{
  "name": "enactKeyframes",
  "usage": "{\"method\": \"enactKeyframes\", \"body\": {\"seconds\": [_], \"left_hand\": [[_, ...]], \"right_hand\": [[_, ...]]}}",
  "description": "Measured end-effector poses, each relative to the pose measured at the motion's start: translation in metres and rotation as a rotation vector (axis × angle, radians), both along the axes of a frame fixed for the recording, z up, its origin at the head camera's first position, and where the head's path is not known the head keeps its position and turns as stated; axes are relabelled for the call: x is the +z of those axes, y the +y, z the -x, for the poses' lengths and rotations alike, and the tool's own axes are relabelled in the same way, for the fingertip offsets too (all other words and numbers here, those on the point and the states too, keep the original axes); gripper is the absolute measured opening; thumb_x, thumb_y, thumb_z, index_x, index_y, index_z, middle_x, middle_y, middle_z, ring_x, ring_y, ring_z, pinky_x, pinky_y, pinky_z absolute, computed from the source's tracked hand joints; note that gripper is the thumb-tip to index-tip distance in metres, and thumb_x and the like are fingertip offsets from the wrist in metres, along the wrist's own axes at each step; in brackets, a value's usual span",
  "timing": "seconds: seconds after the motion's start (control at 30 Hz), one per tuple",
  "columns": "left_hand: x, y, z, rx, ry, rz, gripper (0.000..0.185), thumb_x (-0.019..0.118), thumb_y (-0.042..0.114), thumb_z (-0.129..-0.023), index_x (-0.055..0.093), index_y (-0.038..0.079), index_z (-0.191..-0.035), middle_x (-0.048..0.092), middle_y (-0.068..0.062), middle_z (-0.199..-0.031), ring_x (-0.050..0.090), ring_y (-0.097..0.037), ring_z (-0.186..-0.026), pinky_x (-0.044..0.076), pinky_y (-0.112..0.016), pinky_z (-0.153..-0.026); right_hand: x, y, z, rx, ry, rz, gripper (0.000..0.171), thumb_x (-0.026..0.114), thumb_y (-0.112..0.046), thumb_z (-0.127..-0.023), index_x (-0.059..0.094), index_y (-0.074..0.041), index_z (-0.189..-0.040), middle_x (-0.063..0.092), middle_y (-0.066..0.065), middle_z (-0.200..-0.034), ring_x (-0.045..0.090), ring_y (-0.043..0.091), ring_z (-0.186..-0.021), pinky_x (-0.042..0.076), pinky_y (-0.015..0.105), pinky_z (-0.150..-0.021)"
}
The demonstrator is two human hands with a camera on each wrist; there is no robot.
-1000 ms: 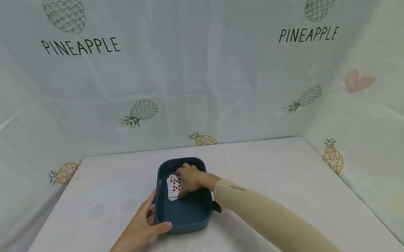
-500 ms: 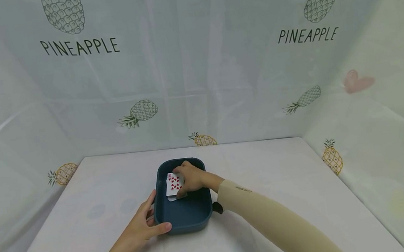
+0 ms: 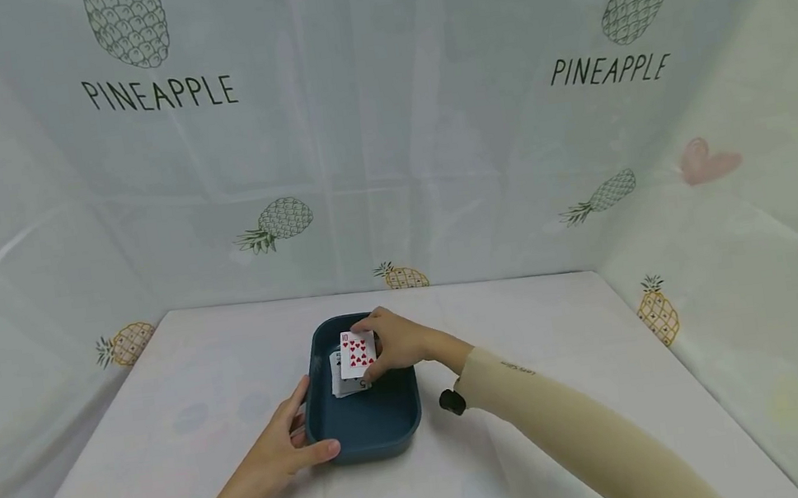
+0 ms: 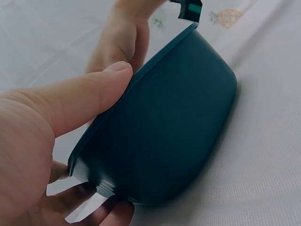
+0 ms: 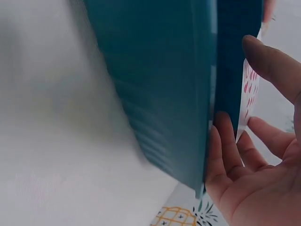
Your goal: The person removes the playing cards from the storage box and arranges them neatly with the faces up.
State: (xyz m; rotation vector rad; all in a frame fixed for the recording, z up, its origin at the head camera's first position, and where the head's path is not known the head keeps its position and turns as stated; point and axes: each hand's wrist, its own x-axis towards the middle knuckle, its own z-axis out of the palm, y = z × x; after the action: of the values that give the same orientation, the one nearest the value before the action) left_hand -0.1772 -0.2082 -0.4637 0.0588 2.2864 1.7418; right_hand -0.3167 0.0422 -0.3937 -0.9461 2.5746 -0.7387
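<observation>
A dark blue plastic tub [image 3: 363,432] stands on the table, rounded at the corners. My left hand [image 3: 275,455] holds its near left corner, the thumb along the front rim and fingers against the left wall. Between thumb and fingers, my right hand [image 3: 404,341] pinches a ten of hearts playing card [image 3: 357,354], face up, above the tub's far half. Whether more cards sit behind it cannot be told. Other playing cards [image 3: 337,381] lie beneath it on the tub floor, partly covered. In the right wrist view, the ten [image 5: 249,87] shows nearly edge-on.
A white cloth covers the table [image 3: 531,349]. Behind it hangs a pale curtain [image 3: 427,112] printed with pineapples, and more cloth encloses the sides. Each wrist wears a black device, such as the right one [image 3: 452,402] beside the tub.
My right hand has lifted the ten of hearts off the other cards and moved it right, toward the tub's right rim. A black-printed card beneath now shows. The left hand stays put.
</observation>
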Motion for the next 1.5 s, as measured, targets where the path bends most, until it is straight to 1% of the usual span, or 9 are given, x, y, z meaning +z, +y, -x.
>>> {"method": "enactKeyframes", "body": {"seconds": [0.17, 0.3, 0.43, 0.63, 0.73, 0.87, 1.1, 1.27, 1.5], "left_hand": [[0.002, 0.001, 0.000, 0.007, 0.008, 0.004, 0.117, 0.091, 0.031, -0.087, 0.010, 0.027, -0.173, 0.020, -0.025, -0.169, 0.050, -0.046, -0.144, 0.053, -0.050, -0.109], [0.003, 0.001, -0.001, 0.008, 0.012, -0.013, 0.118, 0.091, 0.028, -0.087, 0.009, 0.026, -0.173, 0.022, -0.025, -0.169, 0.051, -0.044, -0.144, 0.052, -0.051, -0.109], [0.002, 0.001, -0.002, 0.006, 0.014, 0.006, 0.120, 0.092, 0.030, -0.086, 0.009, 0.024, -0.173, 0.024, -0.027, -0.167, 0.049, -0.047, -0.145, 0.050, -0.054, -0.111], [0.002, 0.002, -0.003, 0.000, 0.023, 0.012, 0.121, 0.092, 0.029, -0.086, 0.008, 0.022, -0.173, 0.025, -0.029, -0.167, 0.048, -0.050, -0.145, 0.051, -0.056, -0.110], [0.003, 0.002, -0.003, -0.001, 0.028, 0.021, 0.121, 0.092, 0.029, -0.086, 0.007, 0.022, -0.173, 0.023, -0.028, -0.168, 0.047, -0.051, -0.145, 0.050, -0.057, -0.110], [0.003, 0.001, -0.004, 0.002, 0.020, 0.038, 0.121, 0.091, 0.031, -0.087, 0.008, 0.023, -0.173, 0.022, -0.029, -0.168, 0.047, -0.051, -0.145, 0.050, -0.057, -0.110], [0.001, 0.002, -0.003, -0.001, 0.005, 0.011, 0.117, 0.091, 0.032, -0.087, 0.011, 0.027, -0.173, 0.022, -0.028, -0.169, 0.046, -0.050, -0.146, 0.051, -0.056, -0.110], [0.001, 0.002, -0.003, -0.001, 0.013, 0.019, 0.119, 0.091, 0.032, -0.087, 0.010, 0.025, -0.173, 0.024, -0.029, -0.169, 0.047, -0.050, -0.145, 0.052, -0.057, -0.108], [0.001, 0.001, -0.004, 0.008, 0.001, 0.019, 0.118, 0.091, 0.032, -0.087, 0.010, 0.026, -0.173, 0.023, -0.027, -0.169, 0.047, -0.048, -0.146, 0.051, -0.056, -0.110]], "right_hand": [[0.010, 0.015, -0.002, -0.006, -0.012, 0.021, 0.087, 0.093, -0.028, -0.085, 0.049, -0.010, -0.158, 0.047, 0.014, -0.144, 0.063, 0.014, -0.098, 0.055, 0.026, -0.087], [0.017, 0.031, -0.002, -0.041, -0.002, 0.034, 0.088, 0.093, -0.029, -0.085, 0.049, -0.013, -0.159, 0.046, 0.012, -0.147, 0.065, 0.017, -0.102, 0.055, 0.027, -0.087], [0.022, 0.053, -0.003, -0.082, 0.020, 0.038, 0.089, 0.094, -0.027, -0.083, 0.049, -0.013, -0.159, 0.044, 0.012, -0.150, 0.067, 0.024, -0.110, 0.056, 0.030, -0.089], [0.025, 0.092, 0.000, -0.146, 0.048, 0.036, 0.089, 0.095, -0.022, -0.083, 0.049, -0.011, -0.159, 0.044, 0.013, -0.151, 0.066, 0.023, -0.111, 0.057, 0.033, -0.091], [0.022, 0.109, 0.003, -0.157, 0.065, 0.025, 0.089, 0.094, -0.022, -0.083, 0.048, -0.009, -0.159, 0.044, 0.014, -0.151, 0.066, 0.024, -0.111, 0.056, 0.033, -0.091], [0.011, 0.130, 0.008, -0.149, 0.068, 0.017, 0.090, 0.094, -0.022, -0.083, 0.048, -0.006, -0.159, 0.045, 0.015, -0.149, 0.066, 0.027, -0.113, 0.054, 0.034, -0.092], [-0.010, 0.159, 0.012, -0.165, 0.051, -0.015, 0.087, 0.094, -0.018, -0.082, 0.051, -0.004, -0.156, 0.047, 0.016, -0.145, 0.065, 0.026, -0.110, 0.052, 0.037, -0.093], [-0.022, 0.163, 0.015, -0.166, 0.005, -0.019, 0.083, 0.092, -0.015, -0.083, 0.052, -0.003, -0.155, 0.048, 0.017, -0.144, 0.065, 0.024, -0.109, 0.052, 0.038, -0.095], [-0.036, 0.157, 0.019, -0.154, -0.039, -0.050, 0.083, 0.092, -0.022, -0.084, 0.053, -0.006, -0.155, 0.049, 0.012, -0.141, 0.059, 0.024, -0.104, 0.051, 0.035, -0.091]]}}
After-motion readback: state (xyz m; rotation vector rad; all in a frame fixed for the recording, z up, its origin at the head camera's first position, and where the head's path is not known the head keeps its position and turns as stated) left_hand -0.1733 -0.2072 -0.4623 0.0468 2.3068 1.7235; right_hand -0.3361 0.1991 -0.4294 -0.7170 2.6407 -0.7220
